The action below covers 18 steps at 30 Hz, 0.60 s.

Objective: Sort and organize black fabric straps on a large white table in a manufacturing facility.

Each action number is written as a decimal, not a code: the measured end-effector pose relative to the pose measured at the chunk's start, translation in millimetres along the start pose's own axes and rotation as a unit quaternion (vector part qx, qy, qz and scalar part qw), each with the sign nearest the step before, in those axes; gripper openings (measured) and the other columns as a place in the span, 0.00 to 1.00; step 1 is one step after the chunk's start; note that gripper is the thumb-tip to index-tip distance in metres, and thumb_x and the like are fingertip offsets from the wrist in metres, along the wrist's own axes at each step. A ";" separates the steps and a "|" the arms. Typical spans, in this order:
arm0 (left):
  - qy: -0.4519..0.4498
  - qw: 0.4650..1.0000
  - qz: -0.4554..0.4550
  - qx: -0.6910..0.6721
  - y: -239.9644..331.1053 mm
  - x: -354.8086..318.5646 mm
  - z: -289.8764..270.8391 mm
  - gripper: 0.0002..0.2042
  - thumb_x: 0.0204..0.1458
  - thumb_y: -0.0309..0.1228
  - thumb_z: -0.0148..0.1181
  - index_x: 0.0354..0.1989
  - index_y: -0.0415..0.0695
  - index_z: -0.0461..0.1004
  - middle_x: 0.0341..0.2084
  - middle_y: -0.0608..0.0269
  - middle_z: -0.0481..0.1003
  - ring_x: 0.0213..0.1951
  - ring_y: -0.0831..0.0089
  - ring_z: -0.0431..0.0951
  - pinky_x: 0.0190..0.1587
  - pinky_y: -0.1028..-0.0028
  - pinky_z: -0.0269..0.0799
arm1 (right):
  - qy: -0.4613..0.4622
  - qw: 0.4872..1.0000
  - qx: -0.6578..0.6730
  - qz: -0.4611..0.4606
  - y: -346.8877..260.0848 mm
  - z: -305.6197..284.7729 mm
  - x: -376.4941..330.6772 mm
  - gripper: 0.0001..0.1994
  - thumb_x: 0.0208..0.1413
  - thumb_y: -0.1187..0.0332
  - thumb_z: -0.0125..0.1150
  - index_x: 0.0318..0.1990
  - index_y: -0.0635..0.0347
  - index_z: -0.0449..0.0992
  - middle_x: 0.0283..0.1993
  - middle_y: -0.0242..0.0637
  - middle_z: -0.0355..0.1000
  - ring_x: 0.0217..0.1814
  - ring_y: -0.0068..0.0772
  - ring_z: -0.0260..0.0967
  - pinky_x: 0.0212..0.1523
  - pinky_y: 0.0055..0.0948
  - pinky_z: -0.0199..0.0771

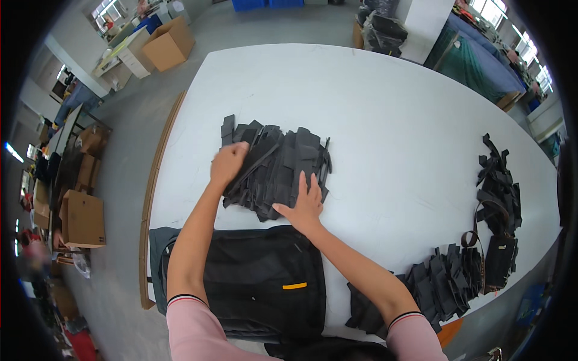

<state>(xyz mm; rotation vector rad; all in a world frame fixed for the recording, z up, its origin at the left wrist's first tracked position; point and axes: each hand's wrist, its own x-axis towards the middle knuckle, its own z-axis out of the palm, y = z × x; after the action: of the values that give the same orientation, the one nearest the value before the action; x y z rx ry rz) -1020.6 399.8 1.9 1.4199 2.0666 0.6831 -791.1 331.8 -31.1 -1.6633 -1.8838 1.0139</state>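
A pile of black fabric strips (289, 162) lies on the white table in front of me, the pieces overlapping in a loose heap. My left hand (229, 163) is at the pile's left side with its fingers curled closed; what they hold, if anything, is hidden. At the near right part of the heap, my right hand (306, 206) has its fingers spread, thumb out to the left, and holds nothing. Just below the pile, a black backpack (259, 283) with a small yellow tab lies flat, partly covered by my left forearm.
More black strips (436, 286) are heaped at the near right, partly behind my right forearm. Farther right are another strip heap (503, 186) and a small black bag (501, 259) with a brown strap. The white table (391, 120) has a brown left edge. Cardboard boxes (83, 219) stand beyond it.
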 end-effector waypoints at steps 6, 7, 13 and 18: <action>0.230 0.953 -0.107 0.166 -106.8 60.6 -9.9 0.34 0.43 0.45 0.60 0.60 0.49 0.58 0.52 0.51 0.67 0.52 0.52 0.66 0.51 0.62 0.65 | 0.013 0.990 -0.096 -0.106 -20.2 19.5 -25.3 0.56 0.31 0.56 0.74 0.67 0.46 0.40 0.70 0.45 0.29 0.69 0.60 0.31 0.55 0.68 0.44; 0.223 0.957 -0.104 0.154 -101.1 70.2 1.9 0.34 0.43 0.45 0.60 0.60 0.49 0.58 0.52 0.51 0.67 0.52 0.52 0.66 0.51 0.62 0.65 | 0.018 0.989 -0.108 -0.101 -13.7 21.8 -16.1 0.56 0.31 0.56 0.74 0.67 0.46 0.40 0.70 0.45 0.29 0.69 0.60 0.31 0.55 0.68 0.44; 0.067 0.989 -0.067 0.115 -126.6 63.9 -17.0 0.31 0.36 0.32 0.56 0.56 0.46 0.65 0.47 0.52 0.71 0.50 0.52 0.70 0.51 0.64 0.66 | 0.005 0.989 -0.119 -0.084 -6.6 40.5 8.9 0.55 0.29 0.60 0.76 0.66 0.47 0.44 0.70 0.45 0.30 0.69 0.62 0.32 0.54 0.72 0.45; -0.068 0.984 -0.079 -0.146 -119.4 23.7 -23.0 0.30 0.38 0.26 0.53 0.57 0.42 0.65 0.46 0.52 0.72 0.45 0.66 0.73 0.49 0.72 0.67 | 0.027 0.986 -0.106 -0.124 10.5 29.3 37.8 0.54 0.28 0.61 0.76 0.66 0.45 0.46 0.70 0.44 0.30 0.69 0.64 0.31 0.55 0.72 0.43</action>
<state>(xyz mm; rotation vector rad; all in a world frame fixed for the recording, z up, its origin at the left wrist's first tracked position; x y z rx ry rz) -1123.5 381.7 -64.7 1.0948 1.8625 0.7645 -812.7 361.6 -63.4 -1.4991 -2.1592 0.6833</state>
